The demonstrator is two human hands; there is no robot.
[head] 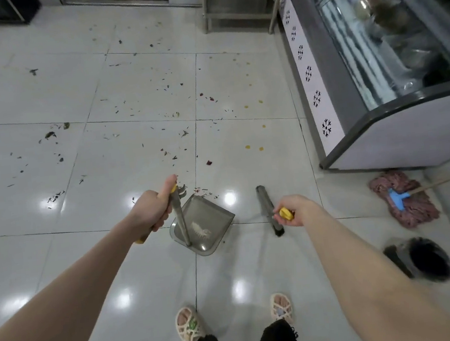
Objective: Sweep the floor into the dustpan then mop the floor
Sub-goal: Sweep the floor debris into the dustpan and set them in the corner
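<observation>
My left hand [152, 206] grips the yellow-topped metal handle of a grey translucent dustpan [210, 228], which rests on the white tiled floor [60, 259] in front of my feet. To its right, my right hand [293, 210] is closed on the yellow handle end of a broom, whose dark brush head [269, 210] stands on the floor beside the pan. Small leaves, red petals and yellow spots [140, 124] lie scattered over the tiles ahead. A pink string mop [410, 205] with a blue clamp and wooden pole lies on the floor at the right.
A glass-fronted display freezer [375, 69] runs along the right side. A dark round bin [424, 259] sits near my right foot side. A metal rack's legs [228, 15] and cabinets stand at the far wall.
</observation>
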